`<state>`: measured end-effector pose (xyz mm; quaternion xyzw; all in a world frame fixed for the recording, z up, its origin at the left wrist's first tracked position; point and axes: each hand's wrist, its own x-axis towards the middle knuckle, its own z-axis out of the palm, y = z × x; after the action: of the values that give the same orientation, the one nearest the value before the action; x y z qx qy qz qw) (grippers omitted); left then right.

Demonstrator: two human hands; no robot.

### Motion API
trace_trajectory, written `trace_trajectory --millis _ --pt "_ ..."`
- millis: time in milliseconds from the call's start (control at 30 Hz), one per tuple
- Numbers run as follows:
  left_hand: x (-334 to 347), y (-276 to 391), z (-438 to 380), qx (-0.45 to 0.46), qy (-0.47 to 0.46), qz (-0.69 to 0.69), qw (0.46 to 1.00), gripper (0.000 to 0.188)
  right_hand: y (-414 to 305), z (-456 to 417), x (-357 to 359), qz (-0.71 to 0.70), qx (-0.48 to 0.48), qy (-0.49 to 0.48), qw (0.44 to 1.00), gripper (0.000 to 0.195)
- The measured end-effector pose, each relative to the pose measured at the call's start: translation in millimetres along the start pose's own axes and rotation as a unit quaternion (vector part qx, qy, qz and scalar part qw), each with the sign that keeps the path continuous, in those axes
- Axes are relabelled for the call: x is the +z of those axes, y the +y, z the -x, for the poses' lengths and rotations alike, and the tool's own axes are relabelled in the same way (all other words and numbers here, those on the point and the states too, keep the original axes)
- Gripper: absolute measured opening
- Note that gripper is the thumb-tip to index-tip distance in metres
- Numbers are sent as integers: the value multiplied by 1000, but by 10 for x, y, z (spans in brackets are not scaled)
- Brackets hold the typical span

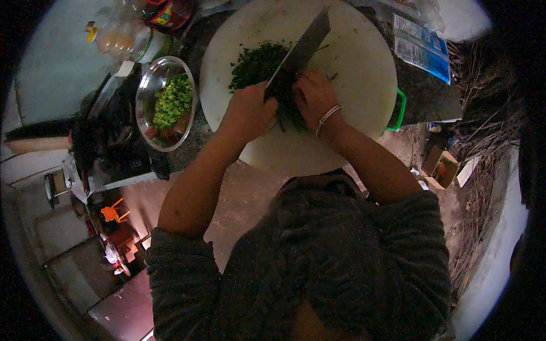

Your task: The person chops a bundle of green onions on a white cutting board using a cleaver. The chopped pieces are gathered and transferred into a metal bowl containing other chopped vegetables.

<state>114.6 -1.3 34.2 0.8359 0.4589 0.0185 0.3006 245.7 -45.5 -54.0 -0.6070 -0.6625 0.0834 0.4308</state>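
My left hand (252,108) is closed around the handle end of a wide-bladed kitchen knife (303,44), whose blade points up and right over a round white cutting board (367,55). My right hand (316,96), with a bracelet at the wrist, has its fingers curled on dark leafy greens (290,114) beside the blade. Finely chopped greens (256,64) lie in a pile on the far side of my left hand. The knife handle and part of the greens are hidden by my hands.
Left of the board stands a clear bowl (140,102) with chopped light-green vegetable and reddish pieces. Beyond it lies a plastic bottle (123,42) with a yellow cap. A green handle (401,110) and a blue-and-white packet (422,49) are at the right.
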Motion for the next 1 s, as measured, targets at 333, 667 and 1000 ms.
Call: trace_trajectory --millis 333,667,1000 --pt "-531 38 564 -72 -49 -72 994 23 -24 20 -60 3 -5 51 999 18" --pt "-179 151 279 -68 -78 -48 993 18 65 49 14 5 6 -10 1000 19" --pt "-95 36 299 -101 17 31 994 20 48 109 -69 -27 -36 39 998 20"
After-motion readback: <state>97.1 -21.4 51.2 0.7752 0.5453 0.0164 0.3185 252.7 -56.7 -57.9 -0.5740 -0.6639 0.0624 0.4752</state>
